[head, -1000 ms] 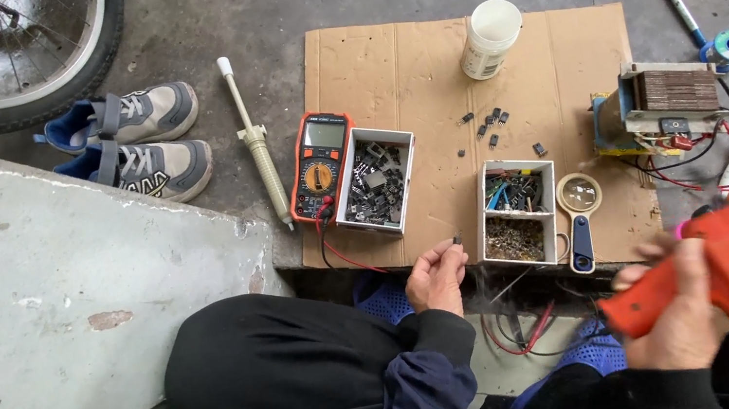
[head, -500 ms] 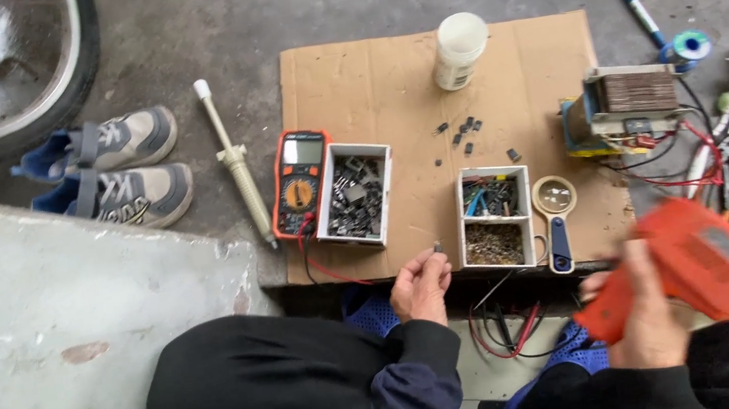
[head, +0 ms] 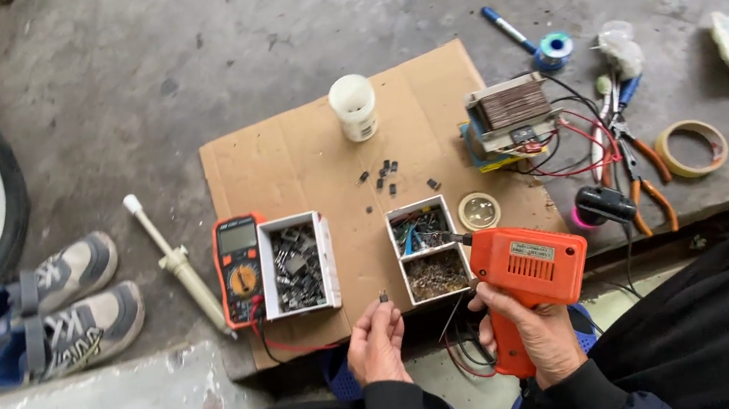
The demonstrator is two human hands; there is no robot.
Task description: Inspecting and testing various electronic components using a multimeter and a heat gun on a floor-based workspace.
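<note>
Nearest me, the left hand (head: 375, 339) is pinching a tiny dark component (head: 384, 297) at its fingertips, while the right hand (head: 529, 330) is gripping an orange soldering gun (head: 521, 269). Beyond, parts boxes (head: 429, 248) and a multimeter (head: 240, 267) are lying on cardboard (head: 298, 161).

You have swung the orange soldering gun (head: 527, 278) in your right hand (head: 529, 335) from far out at the right in toward the middle, its tip now over the two-part box (head: 427, 238). Your left hand (head: 375, 343) has lifted, pinching a small dark part (head: 384, 298).
</note>
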